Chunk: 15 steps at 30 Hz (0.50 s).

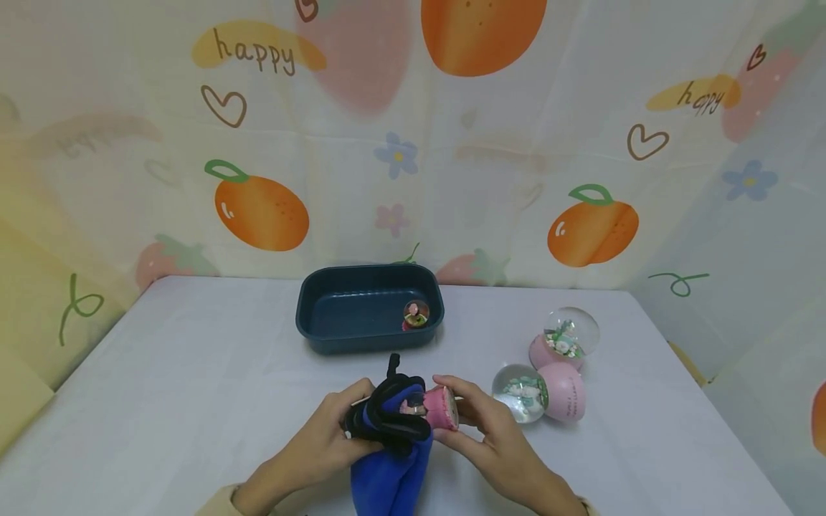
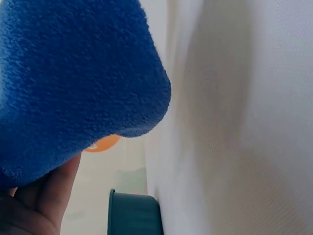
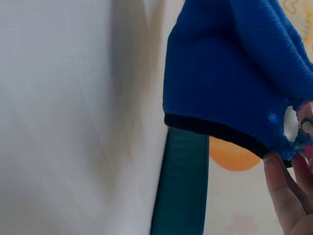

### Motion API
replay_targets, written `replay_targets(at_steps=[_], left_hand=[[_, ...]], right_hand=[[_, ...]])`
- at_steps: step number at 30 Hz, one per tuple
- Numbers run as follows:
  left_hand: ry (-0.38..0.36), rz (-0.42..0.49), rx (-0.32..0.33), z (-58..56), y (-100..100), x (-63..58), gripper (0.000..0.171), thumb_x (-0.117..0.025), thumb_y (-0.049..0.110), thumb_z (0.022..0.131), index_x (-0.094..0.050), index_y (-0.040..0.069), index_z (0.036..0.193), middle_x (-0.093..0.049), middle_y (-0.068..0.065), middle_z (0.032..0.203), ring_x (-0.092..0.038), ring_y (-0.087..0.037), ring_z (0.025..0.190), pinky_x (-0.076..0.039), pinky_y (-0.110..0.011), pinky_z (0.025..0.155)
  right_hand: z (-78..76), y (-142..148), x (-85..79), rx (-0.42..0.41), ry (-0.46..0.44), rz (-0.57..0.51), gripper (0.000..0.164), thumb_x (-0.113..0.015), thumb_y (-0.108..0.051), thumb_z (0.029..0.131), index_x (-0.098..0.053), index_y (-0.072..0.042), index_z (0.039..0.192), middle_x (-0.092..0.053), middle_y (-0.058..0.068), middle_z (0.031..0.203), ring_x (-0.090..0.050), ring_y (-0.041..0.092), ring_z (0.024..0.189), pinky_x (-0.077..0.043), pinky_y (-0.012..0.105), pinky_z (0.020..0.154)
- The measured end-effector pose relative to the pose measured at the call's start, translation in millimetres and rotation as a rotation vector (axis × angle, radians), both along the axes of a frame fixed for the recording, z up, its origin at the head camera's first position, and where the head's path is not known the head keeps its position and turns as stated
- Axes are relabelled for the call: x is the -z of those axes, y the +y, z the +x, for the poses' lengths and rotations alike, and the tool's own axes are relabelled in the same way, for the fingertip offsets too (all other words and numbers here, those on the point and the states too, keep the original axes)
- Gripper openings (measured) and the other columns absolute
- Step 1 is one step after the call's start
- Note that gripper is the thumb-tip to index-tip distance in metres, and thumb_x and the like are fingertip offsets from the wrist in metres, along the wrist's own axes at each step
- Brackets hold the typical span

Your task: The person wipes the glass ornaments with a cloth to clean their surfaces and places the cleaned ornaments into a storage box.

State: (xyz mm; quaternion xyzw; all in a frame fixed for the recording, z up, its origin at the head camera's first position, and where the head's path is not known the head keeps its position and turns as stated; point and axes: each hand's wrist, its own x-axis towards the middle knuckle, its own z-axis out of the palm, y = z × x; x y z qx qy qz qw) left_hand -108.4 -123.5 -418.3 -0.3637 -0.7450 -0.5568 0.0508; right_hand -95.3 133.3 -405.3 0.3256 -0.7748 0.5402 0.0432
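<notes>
Soft even head-view light, dimmer wrist views (broad shadows across tablecloth [image 2: 279,98])

Forward-downward head view, close side-tilted wrist views, common blue fabric [image 1: 385,476].

Curtained indoor space, fruit-print cloth [image 1: 477,208], white-covered table [image 1: 193,373]

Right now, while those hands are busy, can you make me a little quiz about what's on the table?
1. True or false: the left hand grips the blue fabric.

2. What is inside the dark tray?
A) a spoon
B) a small globe
C) a toy car

3. Fill in the colour: the right hand holds an ornament with a ____ base.

Key: 1. True. 2. B. 3. Pink.
</notes>
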Motion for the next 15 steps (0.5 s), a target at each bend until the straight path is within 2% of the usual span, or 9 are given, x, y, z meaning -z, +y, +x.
replay_targets(at_steps=[3, 8, 15], left_hand=[[0.0, 0.005, 0.005, -0.2, -0.1, 0.1, 0.034, -0.076, -0.006, 0.075, -0.057, 0.011, 0.097, -0.068, -0.004, 0.086, -0.056, -0.004, 0.08, -0.05, -0.024, 0.071], [0.004, 0.002, 0.011, -0.4, 0.6, -0.5, 0.028, -0.075, -0.004, 0.078, -0.058, 0.012, 0.094, -0.068, -0.004, 0.083, -0.055, -0.004, 0.077, -0.05, -0.023, 0.067], [-0.004, -0.026, 0.031, 1.1, 2.9, -0.4, 0.024, -0.075, 0.0, 0.081, -0.059, 0.013, 0.094, -0.072, -0.003, 0.087, -0.057, -0.003, 0.078, -0.052, -0.025, 0.071]], right_hand=[[0.5, -0.1, 0.3, 0.027, -0.003, 0.009, 0.052, -0.068, -0.005, 0.092, -0.047, -0.008, 0.14, -0.064, 0.016, 0.126, -0.068, 0.009, 0.106, -0.056, 0.026, 0.089], [2.4, -0.4, -0.2, 0.078, 0.02, -0.042, 0.052, -0.074, -0.002, 0.086, -0.048, 0.0, 0.13, -0.066, 0.017, 0.119, -0.069, 0.008, 0.099, -0.057, 0.026, 0.086], [5.5, -2.8, -1.5, 0.162, -0.017, -0.086, 0.05, -0.077, -0.002, 0.083, -0.053, -0.003, 0.127, -0.067, 0.013, 0.117, -0.068, 0.007, 0.1, -0.056, 0.024, 0.088]])
